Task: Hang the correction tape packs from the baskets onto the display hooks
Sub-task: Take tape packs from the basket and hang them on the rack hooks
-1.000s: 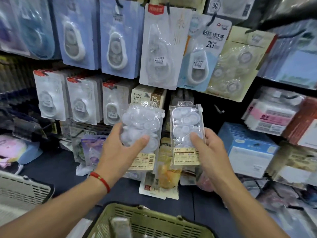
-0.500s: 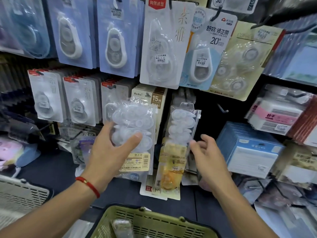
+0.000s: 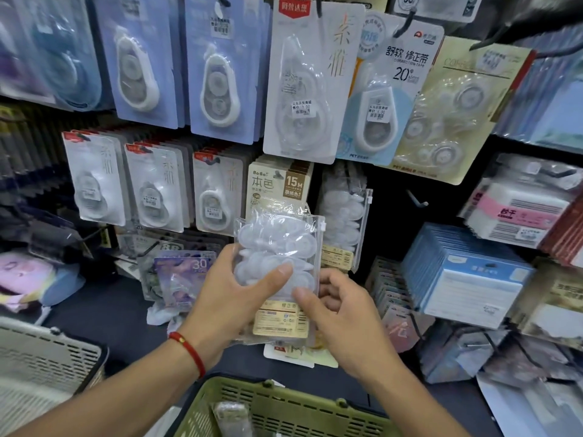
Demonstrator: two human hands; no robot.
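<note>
My left hand (image 3: pixel 233 298) grips a clear bag of white correction tape packs (image 3: pixel 277 260) with a yellow label, held in front of the display. My right hand (image 3: pixel 340 313) pinches the same bag at its lower right edge with thumb and curled fingers. A second clear bag of correction tapes (image 3: pixel 344 222) hangs on a hook behind, to the right. A bare display hook (image 3: pixel 416 198) sticks out of the dark panel further right. The green basket (image 3: pixel 284 408) sits below my hands with one pack (image 3: pixel 232 417) visible inside.
Carded correction tapes (image 3: pixel 306 80) fill the hooks above and to the left. Blue boxed packs (image 3: pixel 470 272) and pink-labelled packs (image 3: pixel 517 209) crowd the right. A beige basket (image 3: pixel 41 364) stands at lower left. Loose packets (image 3: pixel 183 275) lie on the dark shelf.
My right hand let go of the second bag, which now hangs on the hook, and came over to the bag in my left hand. That bag moved right and lower.
</note>
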